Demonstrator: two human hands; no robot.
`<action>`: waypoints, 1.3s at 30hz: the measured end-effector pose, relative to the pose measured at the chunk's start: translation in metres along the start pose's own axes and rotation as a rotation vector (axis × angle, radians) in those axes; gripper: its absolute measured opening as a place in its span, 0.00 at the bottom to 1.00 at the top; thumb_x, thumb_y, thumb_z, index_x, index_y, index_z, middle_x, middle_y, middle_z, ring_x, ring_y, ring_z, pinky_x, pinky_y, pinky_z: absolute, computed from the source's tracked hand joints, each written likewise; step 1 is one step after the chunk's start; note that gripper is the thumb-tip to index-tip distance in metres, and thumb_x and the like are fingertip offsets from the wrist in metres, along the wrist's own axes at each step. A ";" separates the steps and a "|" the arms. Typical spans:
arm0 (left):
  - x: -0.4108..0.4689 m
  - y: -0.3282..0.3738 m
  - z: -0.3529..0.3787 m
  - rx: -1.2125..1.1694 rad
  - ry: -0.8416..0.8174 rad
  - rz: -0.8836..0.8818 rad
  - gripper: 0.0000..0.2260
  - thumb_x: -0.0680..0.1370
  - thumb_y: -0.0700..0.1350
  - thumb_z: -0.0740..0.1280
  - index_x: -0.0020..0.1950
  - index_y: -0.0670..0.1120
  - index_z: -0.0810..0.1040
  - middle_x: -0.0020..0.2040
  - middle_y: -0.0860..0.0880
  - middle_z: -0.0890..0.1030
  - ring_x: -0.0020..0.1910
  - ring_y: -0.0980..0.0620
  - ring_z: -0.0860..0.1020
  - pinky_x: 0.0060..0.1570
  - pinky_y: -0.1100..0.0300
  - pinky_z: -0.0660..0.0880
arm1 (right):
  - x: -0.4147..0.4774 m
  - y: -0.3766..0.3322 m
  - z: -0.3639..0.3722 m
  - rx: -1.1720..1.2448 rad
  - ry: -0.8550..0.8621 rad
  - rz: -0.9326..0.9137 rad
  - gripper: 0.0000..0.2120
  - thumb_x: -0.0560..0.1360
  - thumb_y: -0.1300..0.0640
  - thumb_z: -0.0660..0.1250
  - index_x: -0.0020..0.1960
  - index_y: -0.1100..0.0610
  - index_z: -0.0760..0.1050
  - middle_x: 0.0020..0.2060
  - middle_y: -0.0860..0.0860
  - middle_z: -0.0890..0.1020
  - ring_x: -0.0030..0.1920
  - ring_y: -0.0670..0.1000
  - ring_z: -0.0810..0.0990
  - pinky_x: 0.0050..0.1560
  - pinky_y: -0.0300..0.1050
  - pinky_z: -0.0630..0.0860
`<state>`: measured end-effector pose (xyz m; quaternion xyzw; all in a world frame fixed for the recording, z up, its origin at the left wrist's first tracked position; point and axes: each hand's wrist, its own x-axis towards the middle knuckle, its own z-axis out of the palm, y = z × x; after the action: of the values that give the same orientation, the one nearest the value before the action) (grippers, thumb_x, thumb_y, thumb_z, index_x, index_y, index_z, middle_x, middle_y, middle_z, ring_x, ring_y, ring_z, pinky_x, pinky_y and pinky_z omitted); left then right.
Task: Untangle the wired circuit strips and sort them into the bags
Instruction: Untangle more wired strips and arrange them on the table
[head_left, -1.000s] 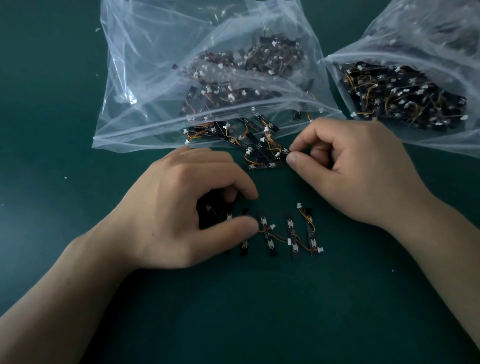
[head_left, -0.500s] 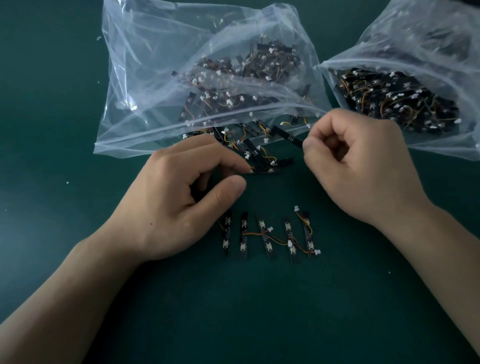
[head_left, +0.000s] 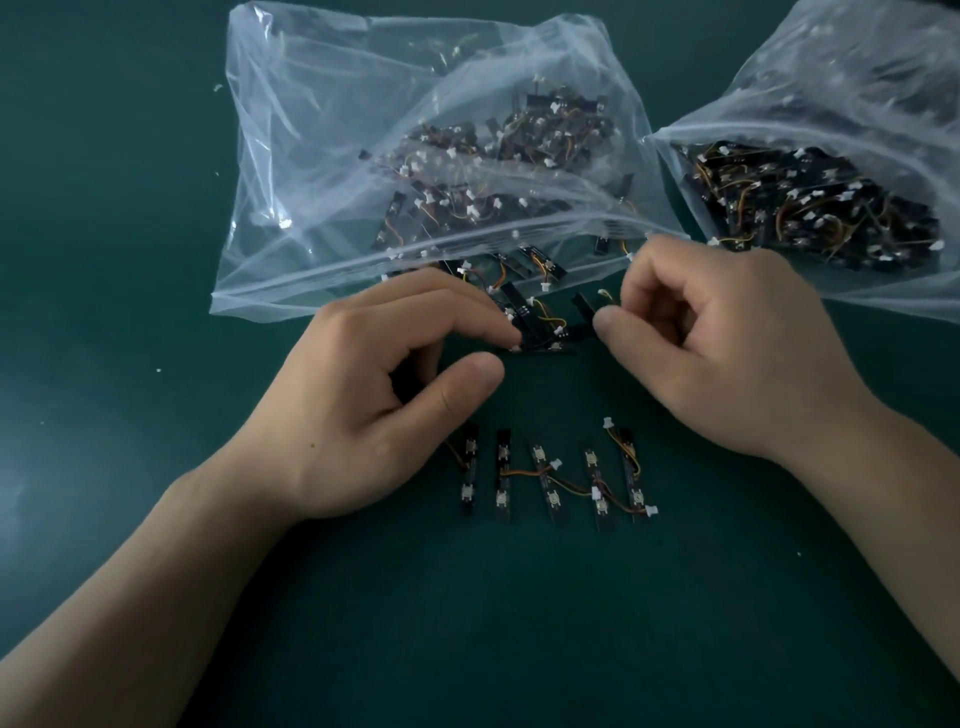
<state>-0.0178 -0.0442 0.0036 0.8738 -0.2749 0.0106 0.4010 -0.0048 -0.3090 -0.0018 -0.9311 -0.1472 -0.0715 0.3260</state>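
Five laid-out strips (head_left: 551, 478) near; left hand (head_left: 374, 400) presses tangle (head_left: 537, 325) at bag (head_left: 322, 156) mouth, right hand (head_left: 727, 353) pinches strip (head_left: 583, 307); second bag (head_left: 831, 93) right.

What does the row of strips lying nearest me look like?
The row is five thin black strips, side by side, roughly parallel, flat on the green table. Each carries small pale round parts. White plugs and orange-yellow wires run between them. The leftmost's wire slips behind the left hand.

Far side of right bag (head_left: 841, 93) out of frame; strips (head_left: 498, 156) in left bag (head_left: 332, 156) hazy behind plastic
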 end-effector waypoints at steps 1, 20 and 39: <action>0.003 0.000 -0.002 0.007 0.003 0.011 0.11 0.82 0.49 0.66 0.59 0.47 0.84 0.59 0.55 0.82 0.41 0.45 0.79 0.44 0.52 0.75 | 0.000 -0.001 0.000 -0.008 -0.002 -0.010 0.08 0.77 0.44 0.71 0.43 0.46 0.75 0.28 0.42 0.77 0.33 0.45 0.78 0.32 0.43 0.70; 0.034 -0.019 0.004 0.174 -0.024 0.089 0.10 0.78 0.38 0.74 0.58 0.50 0.85 0.51 0.59 0.83 0.44 0.61 0.79 0.45 0.60 0.76 | 0.003 0.001 0.005 -0.107 -0.007 -0.012 0.05 0.75 0.46 0.70 0.44 0.45 0.78 0.24 0.44 0.72 0.32 0.46 0.76 0.31 0.40 0.66; 0.023 -0.009 0.001 0.018 0.009 0.165 0.06 0.77 0.37 0.73 0.53 0.44 0.85 0.46 0.51 0.85 0.41 0.47 0.83 0.43 0.53 0.78 | 0.001 -0.002 0.005 -0.054 0.097 0.036 0.07 0.74 0.53 0.70 0.40 0.46 0.72 0.32 0.40 0.77 0.30 0.49 0.76 0.30 0.47 0.75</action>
<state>0.0060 -0.0510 0.0016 0.8516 -0.3440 0.0498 0.3923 -0.0044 -0.3036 -0.0041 -0.9376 -0.1125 -0.1146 0.3085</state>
